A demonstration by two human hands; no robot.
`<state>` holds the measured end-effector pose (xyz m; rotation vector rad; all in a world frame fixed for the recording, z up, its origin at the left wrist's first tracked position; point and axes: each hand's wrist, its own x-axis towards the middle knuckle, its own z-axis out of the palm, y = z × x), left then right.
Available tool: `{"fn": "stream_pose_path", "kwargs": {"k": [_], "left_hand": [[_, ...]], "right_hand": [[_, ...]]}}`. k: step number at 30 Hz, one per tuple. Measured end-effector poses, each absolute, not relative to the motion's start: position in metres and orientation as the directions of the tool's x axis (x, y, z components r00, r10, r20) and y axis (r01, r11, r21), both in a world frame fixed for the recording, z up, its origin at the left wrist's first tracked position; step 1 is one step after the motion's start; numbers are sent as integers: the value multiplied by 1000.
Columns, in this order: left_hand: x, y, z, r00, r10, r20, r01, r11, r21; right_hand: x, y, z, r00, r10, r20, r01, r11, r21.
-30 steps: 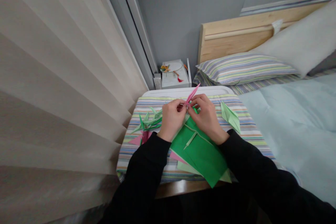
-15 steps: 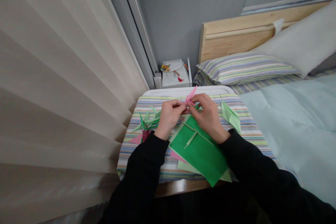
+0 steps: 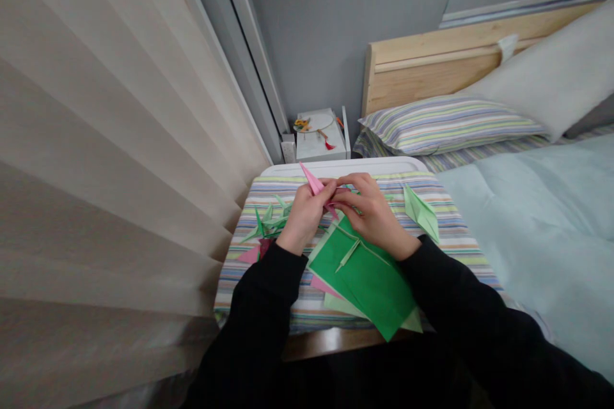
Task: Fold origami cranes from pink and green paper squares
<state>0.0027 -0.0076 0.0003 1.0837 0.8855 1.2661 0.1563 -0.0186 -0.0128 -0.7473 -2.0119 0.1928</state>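
Observation:
Between both hands is a pink folded paper (image 3: 311,179), its long point sticking up to the left. My left hand (image 3: 304,216) pinches it between thumb and fingers. My right hand (image 3: 368,209) has its fingers closed on the right side of the same paper, partly hiding it. Below the hands lie green paper sheets (image 3: 371,287) with a thin pale-green folded strip (image 3: 348,254) on top. Several green folded paper pieces (image 3: 271,222) rest left of my left hand. A light-green folded paper (image 3: 422,212) lies right of my right hand.
A striped cloth (image 3: 455,255) covers the small table. Behind it stands a white nightstand (image 3: 319,152) with a round item and a red tassel. The bed (image 3: 537,204) is on the right, a pleated curtain (image 3: 119,172) on the left.
The pink paper has turned, so its point now leans up-left instead of up-right. Both hands have shifted their grip around it. The sheets on the table stay put.

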Motion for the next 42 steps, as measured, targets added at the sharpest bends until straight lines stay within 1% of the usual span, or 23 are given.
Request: {"fn": "stream_pose_path", "kwargs": {"k": [3,5,7,9,11,15,17,20,22,24,27,30,35,42], "left_hand": [[3,-9,1,183,983,19,-360,49,932],[4,-12,2,246,969,-9,-399,110,911],[4,-15,4,337,941,-8,-400,151,904],[5,-17,5,423,906,14,-362,155,919],[6,-18,5,461,887,37,-329,132,935],[5,-16,5,419,907,46,-285,83,955],[4,-14,5,371,927,54,-241,41,970],[3,-11,5,298,953,61,-215,5,977],[3,-10,5,258,965,38,-233,24,972],[3,-11,6,238,971,1,-260,63,964],[2,-13,9,257,965,-54,-291,131,948],[-1,-13,11,299,950,-94,-310,190,932],[-5,-12,11,334,934,-126,-284,227,931],[-5,-11,8,375,919,-121,-288,240,927]], "right_hand": [[159,-23,-6,-306,619,723,339,781,-525],[160,-22,-3,-135,675,726,308,725,-617],[161,-20,-3,-17,734,679,291,653,-699],[161,-16,-5,-16,795,606,245,591,-769],[160,-11,-9,-53,838,543,171,543,-822],[161,-5,-18,-22,892,451,48,452,-891],[162,-2,-19,0,909,416,6,416,-909],[164,-1,-17,21,914,406,-19,406,-914],[164,-2,-15,28,919,393,-38,393,-919],[164,-3,-12,6,942,336,-105,335,-936],[163,-5,-9,-88,973,214,-273,183,-944],[162,-9,-6,-165,972,170,-376,97,-921],[162,-12,-1,-200,973,116,-399,27,-916],[161,-15,3,-271,956,108,-456,-28,-890]]}}
